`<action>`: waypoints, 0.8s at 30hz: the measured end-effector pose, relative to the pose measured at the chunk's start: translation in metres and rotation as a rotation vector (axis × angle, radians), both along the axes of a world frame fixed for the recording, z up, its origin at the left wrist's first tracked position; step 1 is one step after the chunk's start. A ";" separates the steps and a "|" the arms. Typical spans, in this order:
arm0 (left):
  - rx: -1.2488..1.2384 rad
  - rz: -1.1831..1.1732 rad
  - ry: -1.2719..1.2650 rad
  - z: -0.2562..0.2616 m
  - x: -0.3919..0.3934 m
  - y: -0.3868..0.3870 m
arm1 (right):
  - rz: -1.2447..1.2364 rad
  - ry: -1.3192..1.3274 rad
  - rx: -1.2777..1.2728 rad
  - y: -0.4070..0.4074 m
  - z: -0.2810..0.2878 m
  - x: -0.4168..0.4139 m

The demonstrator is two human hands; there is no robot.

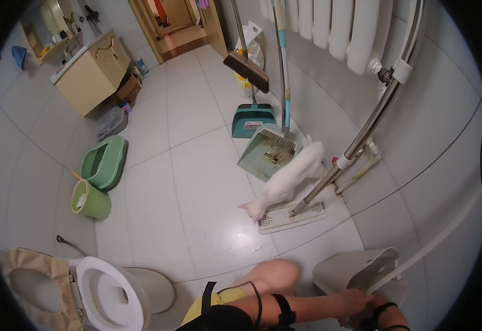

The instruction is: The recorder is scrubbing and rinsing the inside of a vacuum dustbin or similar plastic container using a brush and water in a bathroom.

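My left hand (351,305) reaches across to the lower right and closes around the lower end of a pale pole (427,250). The pole slants up toward the right wall. My right hand (358,319) is low beside it, mostly hidden behind the left hand and wrist, so its grip does not show. Both hands are at the front side of a grey plastic bucket (336,269), whose dark inside is partly seen. Near the bucket, a flat mop (292,217) with a metal handle rests on the tiles. A white cat (294,178) lowers its head at the mop's left end.
A dustpan with a toothed edge (257,155), a teal dustpan (251,120) and a broom (247,70) stand by the radiator (336,33). At left are a toilet (112,289), a green wastebasket (96,202), a green litter box (114,165) and a vanity cabinet (88,82).
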State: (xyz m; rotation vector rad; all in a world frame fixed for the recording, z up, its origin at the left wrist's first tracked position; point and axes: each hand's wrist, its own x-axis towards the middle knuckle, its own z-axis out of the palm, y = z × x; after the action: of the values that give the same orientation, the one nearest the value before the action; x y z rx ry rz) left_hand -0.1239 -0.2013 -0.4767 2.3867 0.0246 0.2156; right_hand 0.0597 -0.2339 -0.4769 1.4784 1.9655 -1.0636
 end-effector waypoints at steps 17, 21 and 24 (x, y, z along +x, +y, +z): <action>0.015 -0.061 0.143 0.012 -0.005 0.004 | -0.020 0.001 -0.018 -0.005 0.004 -0.006; 0.056 -0.034 0.068 0.020 -0.011 0.003 | -0.028 0.005 -0.039 -0.011 0.009 -0.009; 0.063 -0.077 0.194 0.018 -0.001 -0.001 | -0.053 0.015 -0.053 -0.016 0.009 -0.010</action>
State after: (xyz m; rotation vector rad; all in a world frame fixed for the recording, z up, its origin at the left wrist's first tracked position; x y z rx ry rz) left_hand -0.1250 -0.2023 -0.4586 2.4577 0.0169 -0.0520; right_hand 0.0500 -0.2501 -0.4678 1.5055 1.9031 -1.1433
